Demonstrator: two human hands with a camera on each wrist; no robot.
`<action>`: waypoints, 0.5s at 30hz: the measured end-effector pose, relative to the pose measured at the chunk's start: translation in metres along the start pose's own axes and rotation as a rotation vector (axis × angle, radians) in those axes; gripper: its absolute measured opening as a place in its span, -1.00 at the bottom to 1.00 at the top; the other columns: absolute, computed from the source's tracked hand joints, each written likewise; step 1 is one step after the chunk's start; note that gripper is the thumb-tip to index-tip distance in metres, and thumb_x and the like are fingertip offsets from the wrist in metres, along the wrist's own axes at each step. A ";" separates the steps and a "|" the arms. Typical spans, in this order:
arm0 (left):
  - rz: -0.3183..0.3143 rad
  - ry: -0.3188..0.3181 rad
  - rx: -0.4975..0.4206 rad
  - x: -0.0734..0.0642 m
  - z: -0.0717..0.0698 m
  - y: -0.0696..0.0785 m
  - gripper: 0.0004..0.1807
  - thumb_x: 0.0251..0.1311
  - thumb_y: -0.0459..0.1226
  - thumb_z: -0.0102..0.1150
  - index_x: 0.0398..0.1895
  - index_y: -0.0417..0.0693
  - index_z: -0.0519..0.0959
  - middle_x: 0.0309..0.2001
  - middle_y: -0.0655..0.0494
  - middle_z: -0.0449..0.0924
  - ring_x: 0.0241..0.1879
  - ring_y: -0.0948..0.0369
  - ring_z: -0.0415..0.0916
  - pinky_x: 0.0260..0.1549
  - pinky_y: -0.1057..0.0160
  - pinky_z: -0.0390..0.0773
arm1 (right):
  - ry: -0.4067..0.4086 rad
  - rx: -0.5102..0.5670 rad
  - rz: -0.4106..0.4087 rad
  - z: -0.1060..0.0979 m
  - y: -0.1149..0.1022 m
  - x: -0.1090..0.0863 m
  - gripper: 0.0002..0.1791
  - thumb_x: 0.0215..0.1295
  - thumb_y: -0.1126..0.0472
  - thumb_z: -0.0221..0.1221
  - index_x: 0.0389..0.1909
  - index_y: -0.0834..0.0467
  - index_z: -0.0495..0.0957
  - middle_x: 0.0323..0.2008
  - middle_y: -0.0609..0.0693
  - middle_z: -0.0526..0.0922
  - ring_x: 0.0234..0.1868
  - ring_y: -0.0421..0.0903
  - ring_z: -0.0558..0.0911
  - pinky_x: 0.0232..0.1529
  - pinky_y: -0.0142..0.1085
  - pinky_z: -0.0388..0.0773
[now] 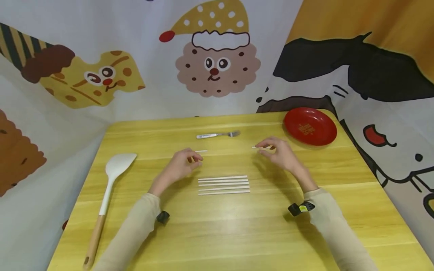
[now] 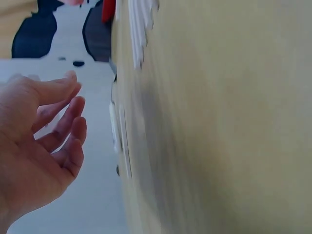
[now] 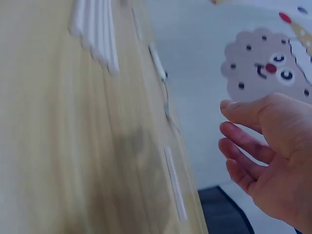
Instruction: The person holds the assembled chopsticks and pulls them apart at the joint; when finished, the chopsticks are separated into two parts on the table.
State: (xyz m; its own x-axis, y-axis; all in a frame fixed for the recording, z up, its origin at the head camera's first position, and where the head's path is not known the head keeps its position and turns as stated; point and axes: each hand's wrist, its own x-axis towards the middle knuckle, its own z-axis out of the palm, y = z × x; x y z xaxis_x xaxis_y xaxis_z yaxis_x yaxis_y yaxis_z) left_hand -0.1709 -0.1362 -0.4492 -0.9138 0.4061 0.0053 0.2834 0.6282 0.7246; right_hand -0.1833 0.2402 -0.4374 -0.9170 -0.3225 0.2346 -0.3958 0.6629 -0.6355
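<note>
My left hand (image 1: 184, 163) hovers over the table's middle left, fingers loosely bent and holding nothing. Just beyond it a white chopstick (image 1: 202, 151) lies partly hidden by the fingers; the left wrist view shows this chopstick (image 2: 126, 144) on the wood, apart from the hand. At the right, my right hand (image 1: 278, 152) is also raised with relaxed fingers. A second white chopstick (image 1: 258, 147) appears behind its fingertips, while the right wrist view shows that chopstick (image 3: 174, 183) lying on the tabletop. Several white chopsticks (image 1: 223, 184) lie side by side between the forearms.
A fork (image 1: 217, 135) with a white handle lies beyond the hands. The red plate (image 1: 310, 126) sits at the far right corner. Along the left side lies a white spatula (image 1: 108, 192) with a wooden handle. A printed curtain (image 1: 152, 94) hangs behind the wooden table (image 1: 223, 233).
</note>
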 end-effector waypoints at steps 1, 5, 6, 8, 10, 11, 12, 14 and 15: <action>0.010 -0.011 0.002 -0.003 0.002 0.002 -0.81 0.34 -0.24 0.30 -0.06 -0.10 0.71 -0.20 0.14 0.62 -0.19 0.15 0.49 -0.26 0.23 0.53 | 0.000 0.007 -0.015 0.003 -0.003 -0.003 -0.81 0.27 0.29 0.37 -0.10 0.16 0.74 -0.09 0.06 0.75 -0.07 0.04 0.68 -0.11 -0.06 0.60; 0.060 -0.040 0.016 -0.013 0.012 0.006 -0.82 0.31 -0.27 0.31 -0.07 -0.12 0.72 -0.21 0.15 0.64 -0.22 0.20 0.50 -0.26 0.26 0.55 | -0.042 0.039 -0.066 0.017 -0.016 -0.013 -0.82 0.26 0.32 0.37 -0.12 0.18 0.74 -0.12 0.02 0.76 -0.11 0.00 0.69 -0.15 -0.05 0.62; 0.072 -0.043 0.023 -0.014 0.015 0.006 -0.82 0.31 -0.28 0.32 -0.08 -0.12 0.72 -0.21 0.15 0.65 -0.22 0.22 0.51 -0.25 0.27 0.56 | -0.055 0.050 -0.076 0.021 -0.018 -0.015 -0.83 0.25 0.32 0.37 -0.13 0.19 0.74 -0.13 0.02 0.76 -0.12 0.00 0.70 -0.15 -0.05 0.63; 0.096 -0.048 0.022 -0.015 0.022 0.005 -0.83 0.29 -0.31 0.33 -0.10 -0.13 0.72 -0.21 0.12 0.66 -0.24 0.24 0.52 -0.23 0.28 0.58 | -0.083 0.069 -0.093 0.029 -0.022 -0.018 -0.82 0.23 0.34 0.38 -0.14 0.20 0.74 -0.16 0.01 0.76 -0.14 -0.01 0.71 -0.15 -0.05 0.65; 0.109 -0.048 0.020 -0.015 0.027 0.003 -0.84 0.27 -0.34 0.34 -0.11 -0.14 0.72 -0.21 0.10 0.67 -0.25 0.25 0.53 -0.22 0.30 0.59 | -0.109 0.084 -0.108 0.038 -0.023 -0.020 -0.81 0.22 0.36 0.38 -0.14 0.22 0.73 -0.18 0.02 0.76 -0.15 -0.02 0.71 -0.14 -0.08 0.67; 0.114 -0.047 0.020 -0.015 0.030 0.003 -0.85 0.26 -0.35 0.35 -0.12 -0.14 0.72 -0.21 0.10 0.67 -0.26 0.26 0.53 -0.23 0.32 0.59 | -0.122 0.091 -0.112 0.042 -0.023 -0.021 -0.81 0.21 0.37 0.38 -0.14 0.23 0.73 -0.18 0.02 0.76 -0.16 -0.02 0.71 -0.13 -0.09 0.68; 0.110 -0.050 0.013 -0.015 0.032 0.003 -0.85 0.25 -0.36 0.35 -0.13 -0.15 0.72 -0.22 0.10 0.67 -0.26 0.26 0.53 -0.23 0.33 0.59 | -0.135 0.101 -0.114 0.046 -0.024 -0.022 -0.80 0.20 0.38 0.39 -0.14 0.23 0.72 -0.19 0.03 0.76 -0.17 -0.02 0.71 -0.13 -0.10 0.69; 0.112 -0.056 0.006 -0.015 0.034 0.004 -0.85 0.24 -0.36 0.36 -0.14 -0.14 0.72 -0.24 0.11 0.66 -0.27 0.28 0.53 -0.24 0.36 0.59 | -0.156 0.113 -0.113 0.053 -0.024 -0.023 -0.79 0.19 0.38 0.40 -0.13 0.23 0.72 -0.19 0.03 0.76 -0.18 -0.04 0.71 -0.13 -0.13 0.70; 0.108 -0.063 0.001 -0.014 0.035 0.005 -0.85 0.24 -0.36 0.36 -0.14 -0.14 0.72 -0.24 0.12 0.66 -0.28 0.27 0.53 -0.25 0.36 0.59 | -0.164 0.122 -0.107 0.055 -0.024 -0.023 -0.78 0.18 0.38 0.40 -0.13 0.23 0.72 -0.19 0.03 0.76 -0.18 -0.05 0.70 -0.13 -0.13 0.70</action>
State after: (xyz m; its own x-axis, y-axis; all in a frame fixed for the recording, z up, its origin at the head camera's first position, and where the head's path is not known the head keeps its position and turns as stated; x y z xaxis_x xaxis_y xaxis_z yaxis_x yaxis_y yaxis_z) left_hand -0.1463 -0.1156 -0.4701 -0.8579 0.5123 0.0396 0.3794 0.5796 0.7212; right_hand -0.1495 0.1946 -0.4685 -0.8456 -0.4991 0.1893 -0.4726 0.5352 -0.7001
